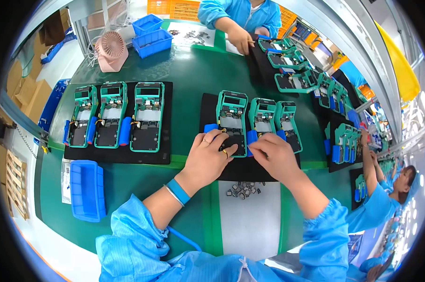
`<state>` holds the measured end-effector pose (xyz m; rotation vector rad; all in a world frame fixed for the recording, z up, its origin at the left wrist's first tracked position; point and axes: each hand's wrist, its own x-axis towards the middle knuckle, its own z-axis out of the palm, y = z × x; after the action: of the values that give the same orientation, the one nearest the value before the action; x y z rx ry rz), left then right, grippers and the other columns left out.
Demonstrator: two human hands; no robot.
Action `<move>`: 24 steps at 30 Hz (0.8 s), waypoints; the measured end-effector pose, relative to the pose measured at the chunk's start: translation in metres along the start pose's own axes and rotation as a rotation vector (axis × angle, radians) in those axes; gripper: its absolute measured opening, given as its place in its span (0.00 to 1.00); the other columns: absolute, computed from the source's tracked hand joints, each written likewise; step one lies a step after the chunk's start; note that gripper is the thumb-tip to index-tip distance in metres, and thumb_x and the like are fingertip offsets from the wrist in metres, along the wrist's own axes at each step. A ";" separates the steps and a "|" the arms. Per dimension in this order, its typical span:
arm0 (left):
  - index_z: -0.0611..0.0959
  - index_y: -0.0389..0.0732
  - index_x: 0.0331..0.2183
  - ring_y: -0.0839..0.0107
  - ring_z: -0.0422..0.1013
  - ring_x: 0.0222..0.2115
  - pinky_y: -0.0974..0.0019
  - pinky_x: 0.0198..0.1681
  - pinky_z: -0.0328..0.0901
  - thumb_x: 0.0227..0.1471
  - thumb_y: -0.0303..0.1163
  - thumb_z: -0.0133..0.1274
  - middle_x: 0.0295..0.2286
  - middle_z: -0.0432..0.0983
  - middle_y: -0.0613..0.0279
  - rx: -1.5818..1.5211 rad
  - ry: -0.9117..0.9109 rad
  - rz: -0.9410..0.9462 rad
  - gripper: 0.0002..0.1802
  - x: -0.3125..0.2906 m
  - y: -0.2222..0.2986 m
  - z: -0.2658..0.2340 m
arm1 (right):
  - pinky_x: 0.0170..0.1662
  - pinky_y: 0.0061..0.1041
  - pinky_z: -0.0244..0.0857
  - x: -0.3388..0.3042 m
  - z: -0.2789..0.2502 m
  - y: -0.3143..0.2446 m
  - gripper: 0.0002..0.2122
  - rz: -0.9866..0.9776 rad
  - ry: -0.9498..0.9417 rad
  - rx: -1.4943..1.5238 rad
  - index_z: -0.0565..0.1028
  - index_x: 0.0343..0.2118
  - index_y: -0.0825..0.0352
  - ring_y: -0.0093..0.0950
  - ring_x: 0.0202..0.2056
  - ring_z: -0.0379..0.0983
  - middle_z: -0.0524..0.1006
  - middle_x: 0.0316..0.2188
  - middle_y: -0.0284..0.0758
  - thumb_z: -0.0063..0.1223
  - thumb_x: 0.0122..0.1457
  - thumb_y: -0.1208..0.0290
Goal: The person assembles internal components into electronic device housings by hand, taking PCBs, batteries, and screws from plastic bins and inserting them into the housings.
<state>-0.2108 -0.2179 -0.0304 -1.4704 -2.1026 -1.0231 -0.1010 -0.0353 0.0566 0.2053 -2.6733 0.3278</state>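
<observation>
Three green device housings with exposed circuit parts lie on a black mat in front of me. My left hand (207,154) grips the lower left side of the leftmost housing (233,120), its fingers bent over the edge. A blue cylindrical battery (211,127) shows just beyond those fingers. On that housing's right side, my right hand (274,155) is closed in a pinch beside another blue battery (252,137); whatever sits between the fingertips is too small to make out. The middle housing (263,115) and the right housing (287,123) lie close to my right hand.
Another black mat (165,136) at left bears three similar housings with blue batteries. Small metal pieces (243,189) lie on a white sheet near me. A blue bin (87,190), a pink fan (111,50) and stacked blue trays (152,41) stand leftward. A co-worker's hand (240,40) works across the table.
</observation>
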 end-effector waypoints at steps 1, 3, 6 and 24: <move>0.87 0.50 0.44 0.60 0.65 0.53 0.55 0.52 0.62 0.43 0.33 0.67 0.46 0.74 0.60 -0.006 0.008 0.004 0.21 0.000 0.000 0.001 | 0.33 0.33 0.70 0.009 0.010 0.008 0.03 -0.008 -0.001 -0.007 0.79 0.29 0.64 0.34 0.33 0.75 0.75 0.28 0.33 0.62 0.52 0.76; 0.87 0.50 0.44 0.60 0.65 0.52 0.55 0.52 0.62 0.42 0.33 0.67 0.46 0.73 0.61 -0.016 -0.002 0.015 0.22 0.004 0.001 0.001 | 0.35 0.31 0.71 0.025 0.029 0.026 0.04 -0.103 0.054 -0.162 0.79 0.29 0.63 0.32 0.33 0.75 0.74 0.28 0.31 0.63 0.51 0.76; 0.87 0.51 0.43 0.60 0.64 0.53 0.55 0.54 0.61 0.42 0.34 0.67 0.47 0.72 0.62 -0.019 0.018 0.012 0.21 0.001 0.001 0.003 | 0.35 0.29 0.72 0.042 0.048 0.044 0.04 -0.130 0.079 -0.238 0.79 0.29 0.62 0.31 0.33 0.75 0.73 0.27 0.31 0.63 0.50 0.75; 0.86 0.51 0.43 0.63 0.62 0.55 0.56 0.56 0.60 0.43 0.35 0.66 0.48 0.72 0.64 -0.041 0.029 -0.012 0.20 -0.002 -0.002 0.011 | 0.31 0.29 0.71 0.053 0.058 0.046 0.05 -0.266 -0.077 -0.586 0.72 0.22 0.62 0.31 0.32 0.72 0.69 0.26 0.32 0.59 0.46 0.76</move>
<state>-0.2108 -0.2118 -0.0400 -1.4556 -2.0843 -1.0913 -0.1807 -0.0113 0.0204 0.3849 -2.6399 -0.5484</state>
